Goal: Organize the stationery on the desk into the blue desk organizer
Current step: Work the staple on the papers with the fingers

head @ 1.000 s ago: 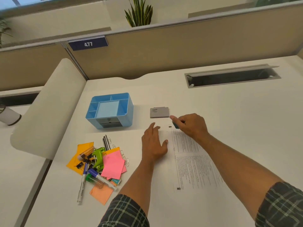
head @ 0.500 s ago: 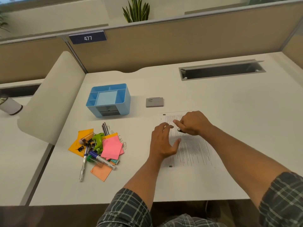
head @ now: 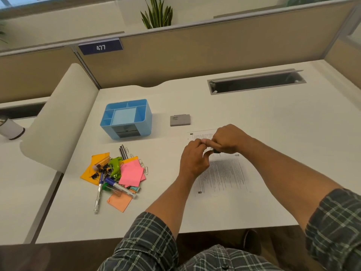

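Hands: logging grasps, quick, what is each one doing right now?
Left hand: fingers curled, pinching at the small dark object between both hands.
Right hand: fingers curled round the same object, above the printed sheet.

Mid-frame, the right hand and left hand meet above a printed sheet, the right gripping a small dark object too hidden to identify. Left of centre on the counter stands the blue desk organizer; a stationery pile lies lower left.
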### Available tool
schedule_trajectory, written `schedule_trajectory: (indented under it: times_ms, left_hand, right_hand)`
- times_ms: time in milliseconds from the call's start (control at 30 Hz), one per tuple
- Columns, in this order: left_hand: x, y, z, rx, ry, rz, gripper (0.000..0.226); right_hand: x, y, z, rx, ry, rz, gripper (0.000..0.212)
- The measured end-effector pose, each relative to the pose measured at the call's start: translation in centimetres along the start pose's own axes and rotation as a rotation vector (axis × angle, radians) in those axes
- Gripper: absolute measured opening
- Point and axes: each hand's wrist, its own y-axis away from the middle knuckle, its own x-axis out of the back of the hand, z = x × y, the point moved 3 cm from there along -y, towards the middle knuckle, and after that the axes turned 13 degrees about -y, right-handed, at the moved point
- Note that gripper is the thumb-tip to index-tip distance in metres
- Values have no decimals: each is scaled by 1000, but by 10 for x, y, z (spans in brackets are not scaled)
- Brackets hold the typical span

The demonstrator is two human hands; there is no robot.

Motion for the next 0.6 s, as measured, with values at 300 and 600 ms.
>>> schedule_trajectory:
  times_ms: [300,600]
  left_hand:
    - [-1,-4,7,7,103,-53,22]
    - [-7,0,8,83,225,-96,17]
  right_hand:
    - [3,1,0,38,-25,8,74]
    - [-1,4,-1,39,133,23,72]
